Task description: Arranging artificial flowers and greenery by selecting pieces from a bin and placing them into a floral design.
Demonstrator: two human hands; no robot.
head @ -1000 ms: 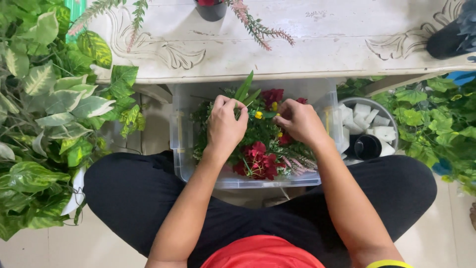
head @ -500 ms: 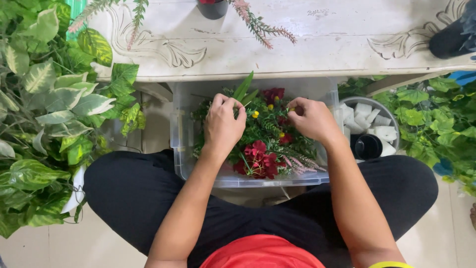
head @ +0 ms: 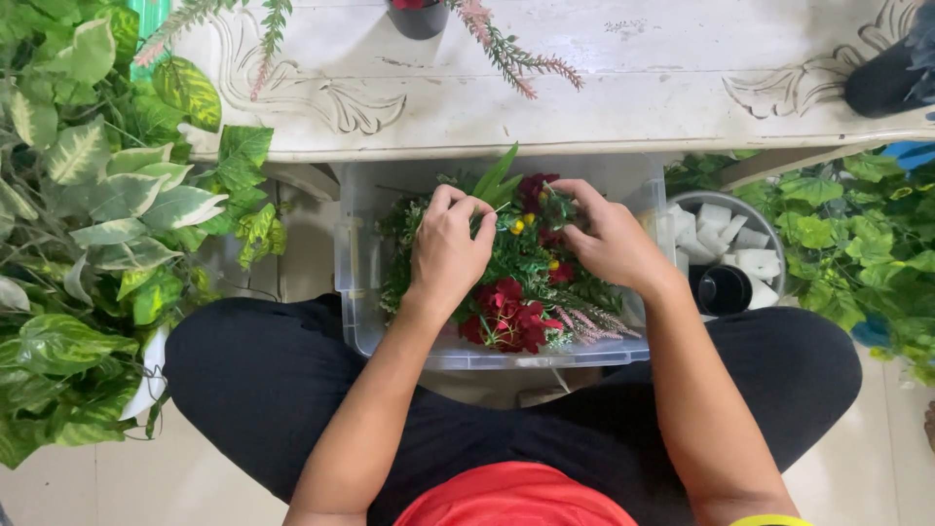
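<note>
Hands work inside a clear plastic bin [head: 353,292]: left hand [head: 450,245] pinches green foliage [head: 516,263]; right hand [head: 612,237] closes on a leafy sprig [head: 558,206]. Stems seem light and springy; grip low.

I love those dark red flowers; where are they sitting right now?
The red flowers lie in the clear plastic box on the floor, near its front edge, just below the left hand.

Two hands, the left hand [head: 450,251] and the right hand [head: 611,241], worked inside one clear plastic bin [head: 362,292] of artificial flowers. One white carved table [head: 623,88] stood above it, one round tub [head: 769,229] of white foam blocks beside it, and one dark pot [head: 419,18] on the tabletop.
</note>
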